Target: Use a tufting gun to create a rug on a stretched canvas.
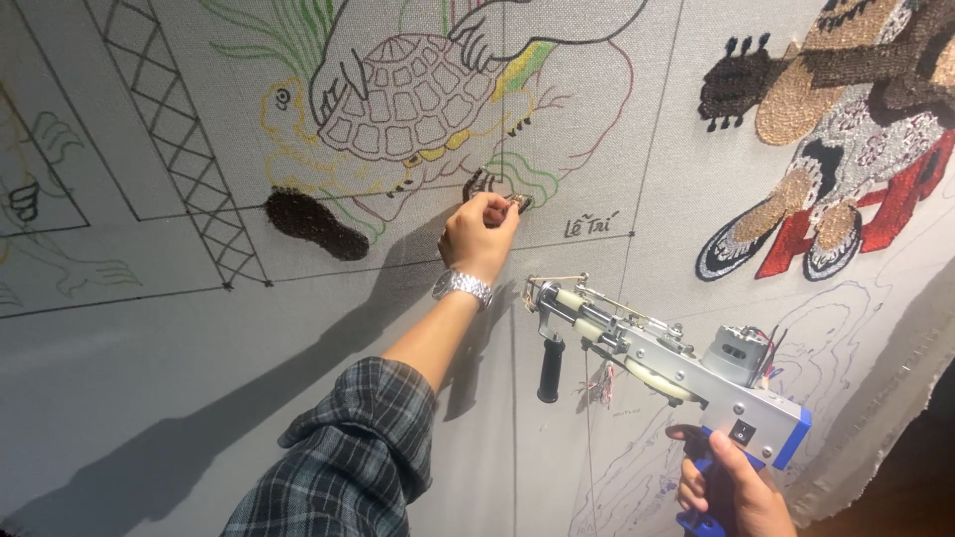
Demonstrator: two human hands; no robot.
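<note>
Grey cloth (149, 328): stretched upright, bearing a drawn turtle outline (418, 99).
Left hand (479, 234): fingers pinching a small brown tufted patch (497, 194) just below the turtle; wristwatch (461, 285) showing.
Right hand (731, 487): fingers wrapping tight around the blue grip of the tufting gun (657, 358), which is hanging just off the cloth, lower right.
Brown foot shape (316, 224): sitting left of the patch.

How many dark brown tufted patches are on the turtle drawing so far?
2: a large foot-shaped patch at lower left, and a small patch beside the left hand, whose fingers may hide more.
</note>
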